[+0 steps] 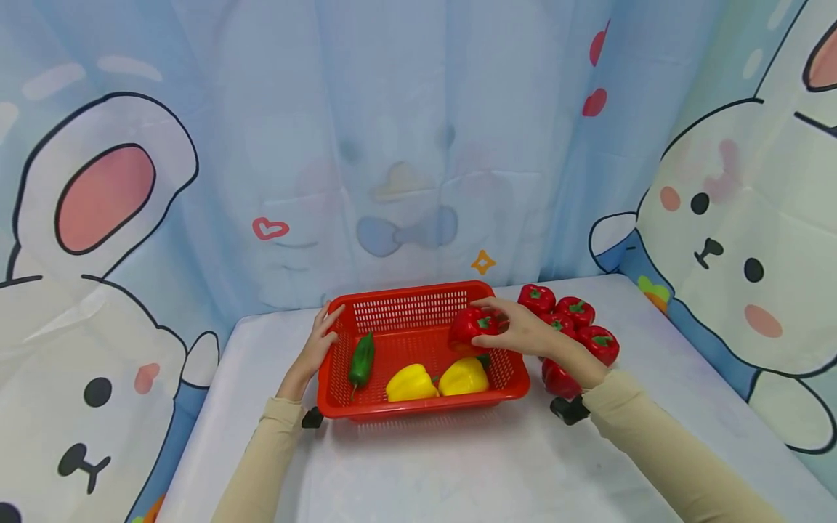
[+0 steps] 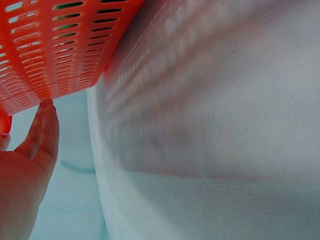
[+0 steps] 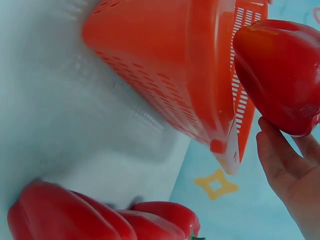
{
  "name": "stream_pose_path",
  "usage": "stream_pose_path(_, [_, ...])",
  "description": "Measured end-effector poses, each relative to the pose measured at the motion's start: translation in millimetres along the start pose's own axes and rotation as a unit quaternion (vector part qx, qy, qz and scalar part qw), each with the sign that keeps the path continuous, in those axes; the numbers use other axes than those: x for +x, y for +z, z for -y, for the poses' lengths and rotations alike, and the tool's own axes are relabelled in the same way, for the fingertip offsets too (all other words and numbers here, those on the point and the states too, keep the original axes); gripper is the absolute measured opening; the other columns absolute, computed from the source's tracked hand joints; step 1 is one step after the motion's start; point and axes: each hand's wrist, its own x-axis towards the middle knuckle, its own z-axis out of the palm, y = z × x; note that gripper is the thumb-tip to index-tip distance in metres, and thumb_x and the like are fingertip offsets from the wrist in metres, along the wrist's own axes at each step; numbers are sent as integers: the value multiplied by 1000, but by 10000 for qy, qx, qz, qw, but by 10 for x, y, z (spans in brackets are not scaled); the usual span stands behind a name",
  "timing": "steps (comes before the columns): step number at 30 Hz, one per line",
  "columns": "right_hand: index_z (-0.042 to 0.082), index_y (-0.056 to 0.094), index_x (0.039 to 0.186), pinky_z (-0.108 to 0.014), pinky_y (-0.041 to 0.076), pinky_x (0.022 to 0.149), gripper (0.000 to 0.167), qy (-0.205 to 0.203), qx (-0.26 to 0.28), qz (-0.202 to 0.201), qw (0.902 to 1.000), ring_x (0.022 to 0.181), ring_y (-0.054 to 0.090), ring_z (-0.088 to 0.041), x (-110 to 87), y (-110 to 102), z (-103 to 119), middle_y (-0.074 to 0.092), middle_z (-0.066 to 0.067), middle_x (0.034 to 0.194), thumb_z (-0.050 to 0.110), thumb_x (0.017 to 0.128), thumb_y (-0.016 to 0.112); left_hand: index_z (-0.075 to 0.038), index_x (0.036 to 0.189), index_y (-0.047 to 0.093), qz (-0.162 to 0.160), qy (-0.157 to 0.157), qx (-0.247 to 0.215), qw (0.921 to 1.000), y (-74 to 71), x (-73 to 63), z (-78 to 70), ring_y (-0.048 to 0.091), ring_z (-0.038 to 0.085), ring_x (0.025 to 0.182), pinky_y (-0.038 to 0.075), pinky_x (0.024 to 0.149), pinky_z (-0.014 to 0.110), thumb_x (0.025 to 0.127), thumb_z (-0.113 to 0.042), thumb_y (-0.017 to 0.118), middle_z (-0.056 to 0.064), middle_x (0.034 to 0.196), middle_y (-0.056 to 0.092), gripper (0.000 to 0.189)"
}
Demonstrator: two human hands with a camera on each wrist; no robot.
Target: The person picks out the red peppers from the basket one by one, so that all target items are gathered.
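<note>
My right hand (image 1: 519, 328) holds a glossy red bell pepper (image 1: 472, 328) above the right end of the red basket (image 1: 410, 408). In the right wrist view this pepper (image 3: 280, 75) is higher than the basket rim, with fingertips against its stem end. At the basket's left end rests my left hand (image 1: 315, 350); its straight fingers (image 2: 46, 130) touch the perforated outer wall. Inside the basket lie a long green pepper (image 1: 362, 360) at the left and two yellow bell peppers, one nearer the middle (image 1: 410, 383) and one to the right (image 1: 464, 376).
Several red bell peppers (image 1: 598, 344) are grouped on the white table (image 1: 451, 472), just right of the basket. A pale blue curtain with cartoon rabbits (image 1: 405, 131) hangs behind the table and along its sides.
</note>
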Motion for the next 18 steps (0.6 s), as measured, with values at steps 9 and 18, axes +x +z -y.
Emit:
stream_pose_path(9, [12, 49, 143, -43, 55, 83, 75, -12, 44, -88, 10000, 117, 54, -37, -99, -76, -57, 54, -19, 137, 37, 80, 80, 4, 153, 26, 1, 4, 86, 10000, 0, -8, -6, 6, 43, 146, 38, 102, 42, 94, 8, 35, 23, 161, -10, 60])
stream_pose_path(18, [12, 48, 144, -41, 57, 77, 74, -29, 141, -192, 9997, 116, 55, -36, -209, -177, -114, 53, -19, 137, 36, 81, 80, 7, 152, 25, -32, 13, 45, 10000, 8, 2, -15, -1, 44, 146, 30, 108, 54, 93, 9, 34, 24, 161, -11, 60])
